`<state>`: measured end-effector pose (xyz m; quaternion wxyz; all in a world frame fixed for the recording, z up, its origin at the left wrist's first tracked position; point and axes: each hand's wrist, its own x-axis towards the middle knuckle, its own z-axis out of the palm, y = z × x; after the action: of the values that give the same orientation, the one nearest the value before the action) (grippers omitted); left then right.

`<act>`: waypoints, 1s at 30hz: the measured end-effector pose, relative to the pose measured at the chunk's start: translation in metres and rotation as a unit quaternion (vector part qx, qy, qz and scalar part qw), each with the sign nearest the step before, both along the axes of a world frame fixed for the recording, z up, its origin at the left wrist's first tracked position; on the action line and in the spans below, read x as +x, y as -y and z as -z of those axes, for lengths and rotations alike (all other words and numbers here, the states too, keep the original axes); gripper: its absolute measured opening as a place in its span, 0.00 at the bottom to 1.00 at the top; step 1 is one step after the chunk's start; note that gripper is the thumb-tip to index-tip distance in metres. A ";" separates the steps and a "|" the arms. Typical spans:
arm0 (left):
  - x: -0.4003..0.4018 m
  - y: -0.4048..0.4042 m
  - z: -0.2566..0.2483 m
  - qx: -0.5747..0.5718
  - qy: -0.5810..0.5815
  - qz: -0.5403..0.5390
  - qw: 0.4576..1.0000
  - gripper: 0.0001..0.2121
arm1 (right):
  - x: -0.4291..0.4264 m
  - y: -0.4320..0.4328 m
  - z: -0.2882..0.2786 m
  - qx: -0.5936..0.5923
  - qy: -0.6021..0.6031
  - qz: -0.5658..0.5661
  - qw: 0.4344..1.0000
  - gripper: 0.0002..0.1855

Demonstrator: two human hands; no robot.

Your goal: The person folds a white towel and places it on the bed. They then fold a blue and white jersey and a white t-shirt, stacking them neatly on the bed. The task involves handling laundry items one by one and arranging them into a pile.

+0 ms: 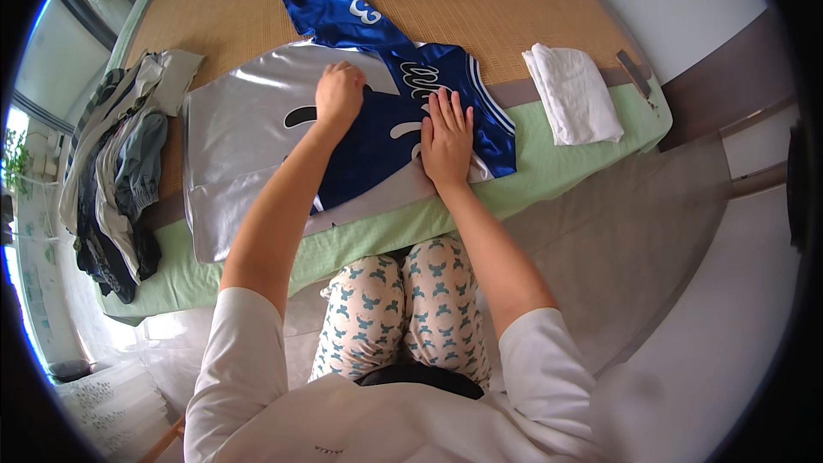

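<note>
A shiny blue and silver-grey jersey [238, 135] with large printed characters lies across the bed edge, its neck or hem band with white stripes at the right. One blue sleeve [334, 13] reaches away over the woven mat. Above the jersey's middle, my left hand [341, 93] has its fingers curled; whether cloth is pinched under them is hidden. My right hand [448, 135] rests flat on the blue part near the lettering, palm down, fingers slightly apart. Part of the near side of the jersey is folded over.
A folded white cloth [573, 95] lies to the right on the light green sheet [553, 173]. Several garments [132, 167] are heaped at the left. A woven mat [463, 0] covers the bed's far part. Near the right corner lies a dark narrow object [634, 74].
</note>
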<state>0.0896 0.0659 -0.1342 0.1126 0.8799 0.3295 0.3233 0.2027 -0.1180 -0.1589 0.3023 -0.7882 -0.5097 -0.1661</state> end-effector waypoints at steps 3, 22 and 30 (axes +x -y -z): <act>-0.006 0.002 -0.005 0.014 -0.025 0.034 0.999 0.03 | -0.002 -0.001 0.002 0.003 0.003 0.020 1.000 0.23; 0.022 0.027 -0.009 0.154 -0.099 0.067 0.981 0.03 | 0.004 0.001 0.008 0.073 -0.026 -0.010 0.997 0.18; 0.010 0.054 -0.023 0.156 -0.073 0.108 0.979 0.14 | 0.003 0.000 0.007 0.038 -0.017 0.015 0.999 0.20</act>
<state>0.0998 0.0120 -0.1109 -0.0161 0.9382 0.1853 0.2920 0.2058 -0.1180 -0.1657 0.3384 -0.7861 -0.4862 -0.1767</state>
